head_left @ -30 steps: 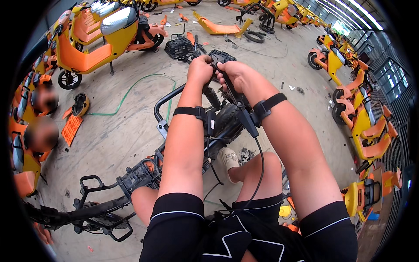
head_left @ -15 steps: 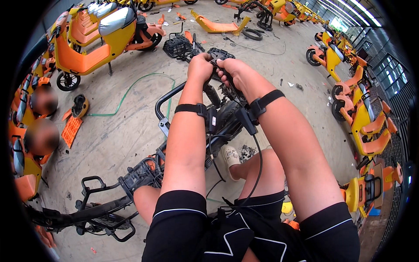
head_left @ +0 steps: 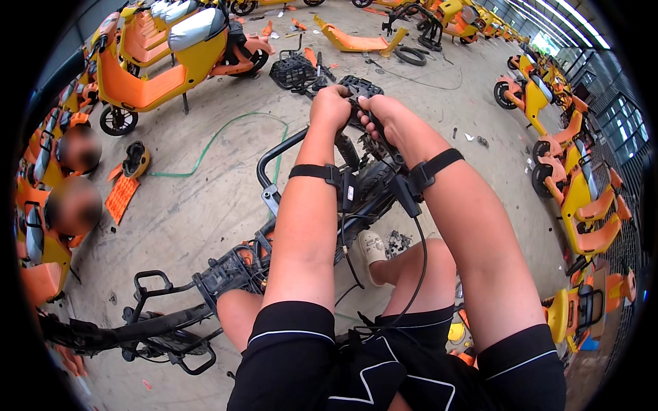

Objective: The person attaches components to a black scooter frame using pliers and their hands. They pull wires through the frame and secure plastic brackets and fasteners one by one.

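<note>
A stripped black scooter frame (head_left: 147, 330) runs from the lower left, under my arms, towards the upper middle. At its far end my left hand (head_left: 330, 107) and my right hand (head_left: 379, 118) are close together. Both have their fingers curled in around dark, cable-like parts. My right fingers are wrapped round a thin black piece. What the left one grips is hidden behind its knuckles. Just beyond them is a black ribbed part (head_left: 362, 86). A dark wheel (head_left: 373, 179) and loose wires lie below my right wrist. Black straps with small devices circle both forearms.
An orange-yellow scooter (head_left: 161, 85) stands at the upper left, with more rows along both sides. A black basket (head_left: 291, 70), yellow panel (head_left: 356, 41) and tyre (head_left: 411, 56) lie ahead. To the left are a green hose (head_left: 205, 151), a helmet (head_left: 136, 159) and an orange mat (head_left: 122, 198).
The whole view has shifted slightly, so the surroundings sit further right and a little lower at the top. Both hands keep the same closed grip at the far end of the frame.
</note>
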A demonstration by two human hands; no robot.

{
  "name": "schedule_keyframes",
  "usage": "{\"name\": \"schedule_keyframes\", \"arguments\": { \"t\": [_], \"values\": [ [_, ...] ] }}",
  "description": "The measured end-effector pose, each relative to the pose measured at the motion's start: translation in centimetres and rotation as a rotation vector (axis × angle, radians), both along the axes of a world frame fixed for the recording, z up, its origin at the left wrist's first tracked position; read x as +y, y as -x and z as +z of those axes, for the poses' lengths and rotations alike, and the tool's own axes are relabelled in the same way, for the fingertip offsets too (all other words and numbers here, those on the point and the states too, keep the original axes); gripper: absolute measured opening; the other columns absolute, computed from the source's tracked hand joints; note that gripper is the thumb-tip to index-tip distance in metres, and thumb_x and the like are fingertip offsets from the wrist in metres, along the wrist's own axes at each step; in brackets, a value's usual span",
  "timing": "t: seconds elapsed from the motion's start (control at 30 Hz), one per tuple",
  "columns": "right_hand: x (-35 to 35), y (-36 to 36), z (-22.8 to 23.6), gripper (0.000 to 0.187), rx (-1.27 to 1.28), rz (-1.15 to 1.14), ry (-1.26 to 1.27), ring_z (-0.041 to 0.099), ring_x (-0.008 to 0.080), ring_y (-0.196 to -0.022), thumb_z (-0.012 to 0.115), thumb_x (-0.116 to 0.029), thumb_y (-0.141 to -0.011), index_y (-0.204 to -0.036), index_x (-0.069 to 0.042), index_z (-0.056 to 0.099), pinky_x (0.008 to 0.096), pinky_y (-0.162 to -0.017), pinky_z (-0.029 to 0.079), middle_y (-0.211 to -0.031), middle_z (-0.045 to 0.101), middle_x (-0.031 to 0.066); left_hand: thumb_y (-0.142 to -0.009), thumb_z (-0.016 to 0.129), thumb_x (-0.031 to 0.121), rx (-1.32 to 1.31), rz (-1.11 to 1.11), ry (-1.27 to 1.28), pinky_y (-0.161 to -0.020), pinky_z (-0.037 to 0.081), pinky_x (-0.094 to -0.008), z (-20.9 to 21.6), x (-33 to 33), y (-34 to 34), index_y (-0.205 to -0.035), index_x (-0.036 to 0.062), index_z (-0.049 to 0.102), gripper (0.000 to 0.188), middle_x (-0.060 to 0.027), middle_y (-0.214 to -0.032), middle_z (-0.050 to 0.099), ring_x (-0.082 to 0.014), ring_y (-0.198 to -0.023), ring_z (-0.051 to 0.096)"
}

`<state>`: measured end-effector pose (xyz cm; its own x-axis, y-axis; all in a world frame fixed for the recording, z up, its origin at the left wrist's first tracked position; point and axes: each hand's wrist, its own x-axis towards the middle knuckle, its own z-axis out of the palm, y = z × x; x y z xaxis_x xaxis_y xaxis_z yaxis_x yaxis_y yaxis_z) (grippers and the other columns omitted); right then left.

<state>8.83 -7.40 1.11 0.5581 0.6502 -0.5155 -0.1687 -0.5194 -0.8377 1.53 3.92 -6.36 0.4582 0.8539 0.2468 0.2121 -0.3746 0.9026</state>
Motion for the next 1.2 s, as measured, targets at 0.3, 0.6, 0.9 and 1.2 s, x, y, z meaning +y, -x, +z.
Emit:
{"name": "schedule_keyframes", "arguments": {
  "t": [0.3, 0.6, 0.9, 1.2],
  "values": [
    [-0.2, -1.1, 0.2, 0.031, -0.127, 0.063, 0.054, 0.043, 0.0123, -0.049, 0.059, -0.033, -0.099, -0.077, -0.011, 0.058, 0.0308, -0.049, 0.034, -0.063, 0.052, -0.0016, -0.079, 0.073, 0.009, -0.013, -0.005, -0.002, -0.076, 0.054, -0.0338, -1.2, 1.1, -0.7, -0.103, -0.0004, 0.075, 0.025, -0.0146, -0.091, 0.076, -0.022, -0.08, 0.071],
    [-0.7, -2.2, 0.5, 0.034, -0.194, 0.169, 0.066, 0.039, 0.0124, -0.048, 0.059, -0.036, -0.099, -0.076, -0.01, 0.058, 0.0311, -0.048, 0.031, -0.062, 0.049, -0.001, -0.077, 0.07, 0.009, -0.022, -0.034, 0.016, -0.077, 0.054, -0.0353, -0.8, 0.7, -0.4, -0.101, 0.0013, 0.076, 0.025, -0.014, -0.089, 0.075, -0.0234, -0.082, 0.07],
    [-0.6, -2.5, 0.8, 0.039, -0.352, 0.223, 0.047, 0.035, 0.0134, -0.041, 0.059, -0.035, -0.099, -0.072, -0.006, 0.057, 0.0341, -0.04, 0.027, -0.057, 0.047, 0.0023, -0.076, 0.071, 0.005, -0.05, -0.045, 0.034, -0.072, 0.053, -0.0323, -0.8, 0.6, -0.3, -0.097, -0.0022, 0.075, 0.022, -0.0108, -0.084, 0.074, -0.0173, -0.074, 0.068],
    [-0.5, -4.7, 0.8, 0.039, -0.345, 0.375, 0.065, 0.035, 0.0127, -0.041, 0.058, -0.037, -0.099, -0.072, -0.008, 0.058, 0.0337, -0.041, 0.026, -0.056, 0.047, 0.0008, -0.075, 0.074, 0.005, -0.048, -0.073, 0.113, -0.07, 0.053, -0.0313, 0.7, -0.2, 0.4, -0.096, -0.0014, 0.076, 0.022, -0.0086, -0.083, 0.074, -0.0157, -0.072, 0.066]
  ]
}}
